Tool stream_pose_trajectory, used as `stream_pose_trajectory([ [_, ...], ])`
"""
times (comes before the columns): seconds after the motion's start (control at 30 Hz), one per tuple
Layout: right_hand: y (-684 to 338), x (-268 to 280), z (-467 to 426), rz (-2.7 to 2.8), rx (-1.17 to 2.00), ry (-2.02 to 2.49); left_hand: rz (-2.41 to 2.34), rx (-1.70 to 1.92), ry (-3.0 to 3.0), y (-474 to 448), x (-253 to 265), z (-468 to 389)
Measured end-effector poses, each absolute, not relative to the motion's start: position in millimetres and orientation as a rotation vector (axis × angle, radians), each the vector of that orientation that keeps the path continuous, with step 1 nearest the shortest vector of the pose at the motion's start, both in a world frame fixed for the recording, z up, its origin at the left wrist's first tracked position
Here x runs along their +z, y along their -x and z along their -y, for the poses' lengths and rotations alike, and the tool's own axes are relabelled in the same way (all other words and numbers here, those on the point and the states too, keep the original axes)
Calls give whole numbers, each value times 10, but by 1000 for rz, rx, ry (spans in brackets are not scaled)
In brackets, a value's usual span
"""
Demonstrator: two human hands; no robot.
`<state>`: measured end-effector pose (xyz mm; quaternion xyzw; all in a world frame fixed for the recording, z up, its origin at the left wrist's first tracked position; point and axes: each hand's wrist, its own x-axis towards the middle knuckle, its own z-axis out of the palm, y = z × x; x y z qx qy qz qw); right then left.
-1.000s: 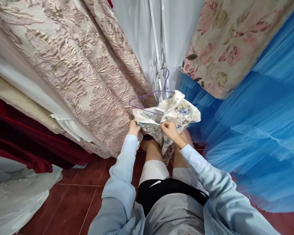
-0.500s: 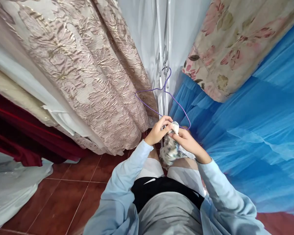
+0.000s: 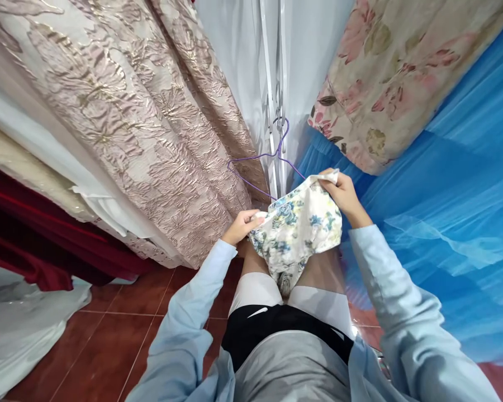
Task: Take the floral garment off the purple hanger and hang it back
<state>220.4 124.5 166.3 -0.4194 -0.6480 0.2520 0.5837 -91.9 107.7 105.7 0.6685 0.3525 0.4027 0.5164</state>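
A white garment with blue and yellow flowers [image 3: 299,223] is stretched between my hands, its straight top edge slanting up to the right. My left hand [image 3: 243,225] pinches the left end of that edge. The right end is gripped by my right hand [image 3: 342,192], higher up. Lower down, the cloth bunches and narrows between my legs, so its full shape is hidden. Just behind it a purple wire hanger [image 3: 251,160] hangs by its hook on a white metal stand [image 3: 281,72]; the garment covers the hanger's lower right part.
Pink brocade fabric [image 3: 151,123] hangs close on the left, with dark red velvet [image 3: 33,229] beyond. On the right hang a floral cloth [image 3: 385,84] and blue tulle [image 3: 452,223]. White cloth [image 3: 230,50] drapes behind the stand. The floor has red tiles [image 3: 109,346].
My hands were close together at the bunched garment; they have moved apart, the right one up and right, the left one left. The garment is now spread out in front of the hanger.
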Motion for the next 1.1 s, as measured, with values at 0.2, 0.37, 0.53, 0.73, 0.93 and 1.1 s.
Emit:
stream_pose_trajectory([
  [0.2, -1902, 1744, -1610, 1425, 1095, 1054, -1004, 847, -1707, 1335, 1054, -1214],
  [0.37, -1913, 1905, -1609, 1317, 1188, 1164, -1288, 855, -2150, 1954, 1180, -1717],
  [0.53, -1939, 2035, -1572, 1330, 1191, 1198, -1612, 818, -2410, 2133, 1574, -2363],
  [0.73, -1993, 2017, -1552, 1288, 1204, 1155, -1337, 1280, -2194, 1581, 2054, -2754],
  [0.93, -2136, 1839, -1598, 1386, 904, 1248, -866, 1587, -1614, 1045, 2120, -2562],
  [1.1, -2027, 1783, -1436, 1428, 367, 1555, -1031, 1396, -1922, 1176, 1833, -2348],
])
